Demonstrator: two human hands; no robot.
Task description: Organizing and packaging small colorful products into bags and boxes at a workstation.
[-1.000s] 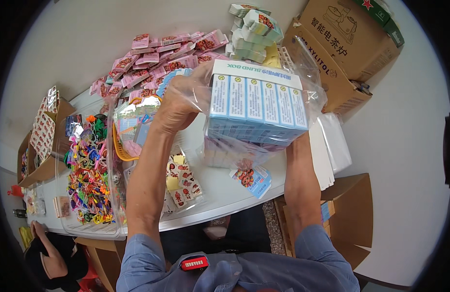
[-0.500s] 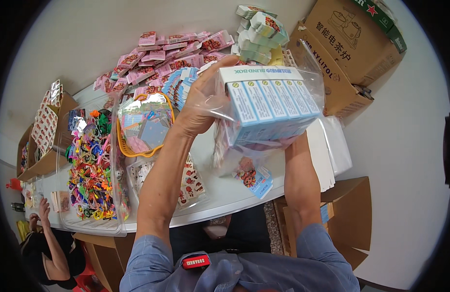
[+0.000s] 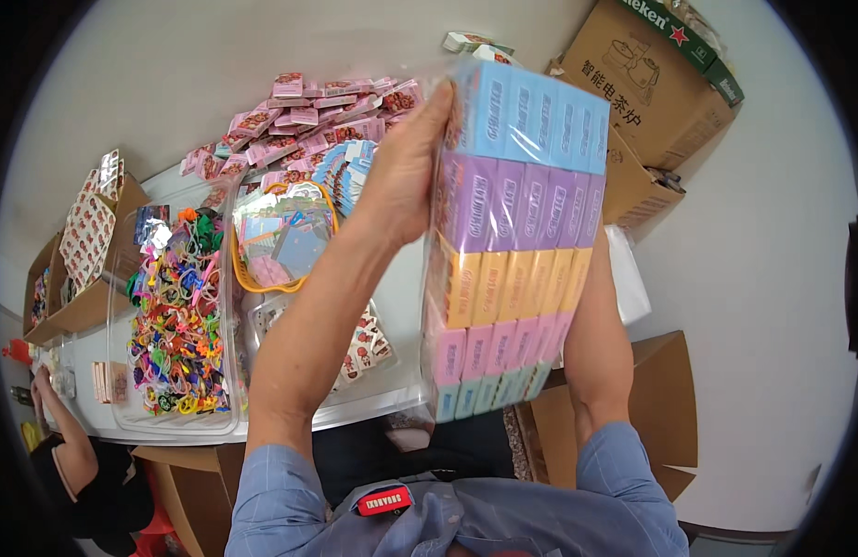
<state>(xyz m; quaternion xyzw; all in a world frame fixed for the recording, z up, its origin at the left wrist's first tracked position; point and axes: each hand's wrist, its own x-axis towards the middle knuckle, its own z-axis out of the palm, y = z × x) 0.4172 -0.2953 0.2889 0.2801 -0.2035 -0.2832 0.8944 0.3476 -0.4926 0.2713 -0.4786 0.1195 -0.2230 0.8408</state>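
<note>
A clear-wrapped pack of small boxes (image 3: 517,232) is held up in front of me, upright and slightly tilted. Its rows are blue, purple, orange, pink and green. My left hand (image 3: 409,172) grips its upper left edge, the thumb lying along the wrap. From the lower right my right forearm (image 3: 599,353) reaches behind the pack, which hides my right hand and its fingers. Left of the pack stands a yellow basket (image 3: 246,277) of cards and packets. Blue cards (image 3: 345,167) lie fanned out beyond it.
Pink boxes (image 3: 304,116) are heaped at the back of the table. A clear bin (image 3: 227,353) of colourful trinkets stands at left, near a carton of printed sheets (image 3: 87,232). Brown cartons (image 3: 633,79) are stacked at back right; an open carton (image 3: 652,399) stands below. Another person (image 3: 81,455) sits at far left.
The pack has been turned so its coloured rows now face me, and it stands taller in view. My left hand stays on its left edge. The other person's raised hand has lowered.
</note>
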